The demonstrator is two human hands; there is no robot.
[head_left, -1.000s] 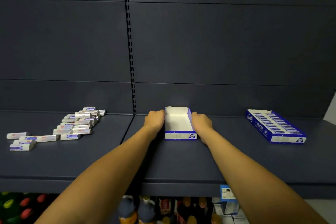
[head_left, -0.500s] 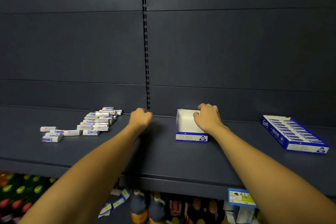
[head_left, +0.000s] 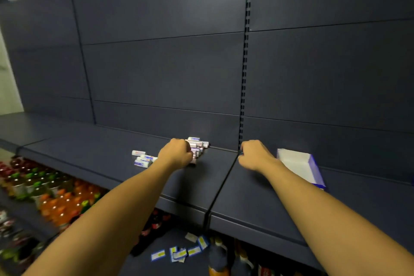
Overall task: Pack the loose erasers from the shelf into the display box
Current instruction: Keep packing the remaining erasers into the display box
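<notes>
Dark shelf (head_left: 257,188), deep, lots of free deck. L hand (head_left: 177,152) curled on eraser pile (head_left: 197,144) at 12 o'clock; actual pinch hidden, can't tell. R hand (head_left: 255,155) curled, holds nothing, clear of empty display box (head_left: 300,168) at its 3 o'clock. Loose erasers (head_left: 142,159) at 9 o'clock near front edge, prob. easy to knock off.

Below the dark shelf you see rows of bottled drinks (head_left: 51,195) with orange, red and green tones at the left, scattered blue-and-yellow price tags (head_left: 179,252) on a lower ledge, and more bottles (head_left: 226,260) beneath
</notes>
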